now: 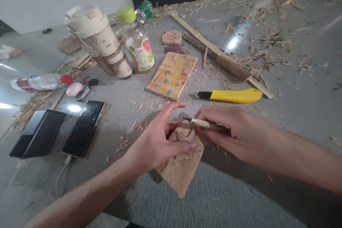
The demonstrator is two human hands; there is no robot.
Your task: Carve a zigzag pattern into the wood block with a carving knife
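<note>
A small wooden board [184, 172] with lines cut into its face lies tilted in front of me. My left hand [162, 142] grips it, thumb across the carved face, index finger raised past the far edge. My right hand [224, 123] holds a wood carving knife [208, 124] with a pale handle and a metal ferrule. Its dark tip is over the board's far end; whether it touches the wood I cannot tell. Beyond my hands are a yellow utility knife [235, 95] and a flat block with a painted fruit pattern [173, 74].
Behind stand a cream tumbler [101, 39], a green-capped bottle [137, 42] and a green can [144, 11]. Left are a phone [84, 128] on a cable, a black folded case [39, 133], keys [93, 82] and a lying bottle [40, 82]. Wood strips [213, 46] and shavings [272, 42] litter the table.
</note>
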